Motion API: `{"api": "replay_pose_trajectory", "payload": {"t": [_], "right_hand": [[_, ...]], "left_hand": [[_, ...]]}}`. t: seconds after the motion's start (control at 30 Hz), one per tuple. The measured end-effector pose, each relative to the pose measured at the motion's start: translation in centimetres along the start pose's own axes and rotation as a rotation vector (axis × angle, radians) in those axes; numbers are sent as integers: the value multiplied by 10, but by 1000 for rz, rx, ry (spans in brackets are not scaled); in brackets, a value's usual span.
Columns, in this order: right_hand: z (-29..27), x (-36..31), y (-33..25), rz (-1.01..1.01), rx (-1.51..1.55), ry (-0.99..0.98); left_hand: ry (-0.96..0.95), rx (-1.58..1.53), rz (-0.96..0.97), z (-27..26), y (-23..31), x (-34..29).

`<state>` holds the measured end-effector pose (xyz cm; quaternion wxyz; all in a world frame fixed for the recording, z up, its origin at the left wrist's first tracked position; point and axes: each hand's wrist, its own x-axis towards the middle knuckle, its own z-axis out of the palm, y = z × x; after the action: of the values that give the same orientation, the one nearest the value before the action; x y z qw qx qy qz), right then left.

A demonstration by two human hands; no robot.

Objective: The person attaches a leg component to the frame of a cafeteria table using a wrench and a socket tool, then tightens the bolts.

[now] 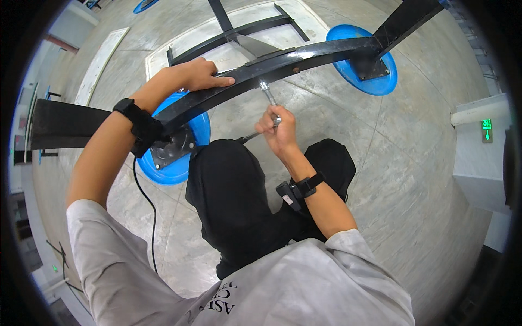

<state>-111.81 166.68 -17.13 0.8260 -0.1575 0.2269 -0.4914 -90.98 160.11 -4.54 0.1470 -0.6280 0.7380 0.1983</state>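
My right hand (279, 129) is closed around a chrome socket wrench (270, 99). Its shaft points up and away, and the socket end meets the near side of a black metal beam (321, 53). A thin handle emerges from the left of that fist, toward my knee. My left hand (202, 75) grips the beam left of the socket, thumb lying along the top and the other fingers partly hidden behind. To the right of the socket, a bolt head (296, 70) shows on the beam's side.
Blue round discs (392, 81) sit under plates at the beam's ends. A white panel (155, 65) and black crossbars (255, 26) lie beyond. Black-trousered knees (225, 179) are close below my hands. From my left wrist strap hangs a black cable (154, 217).
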Motion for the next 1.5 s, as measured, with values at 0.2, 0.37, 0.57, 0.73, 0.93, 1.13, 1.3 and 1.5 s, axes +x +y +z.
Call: {"api": "replay_pose_trajectory", "payload": {"t": [0.2,0.37,0.57,0.73,0.93,1.13,1.3,1.5], "right_hand": [[-5,2,2,-17,13,-9],[-3,1,2,-10,20,-15],[-5,2,3,-12,32,-31],[1,2,3,-28,14,13],[-2,1,4,-30,10,1],[1,1,9,-33,4,25],[-9,2,2,1,-14,17],[0,3,11,-51,21,43]], "left_hand": [[-62,-139,-206,-6,-3,-11],[89,-195,-243,16,-15,-11],[536,-48,-412,41,12,-16],[673,94,-383,45,17,-23],[579,130,-294,42,14,-23],[576,203,-297,40,14,-30],[578,199,-211,45,17,-18],[664,219,-264,50,17,-24]]}}
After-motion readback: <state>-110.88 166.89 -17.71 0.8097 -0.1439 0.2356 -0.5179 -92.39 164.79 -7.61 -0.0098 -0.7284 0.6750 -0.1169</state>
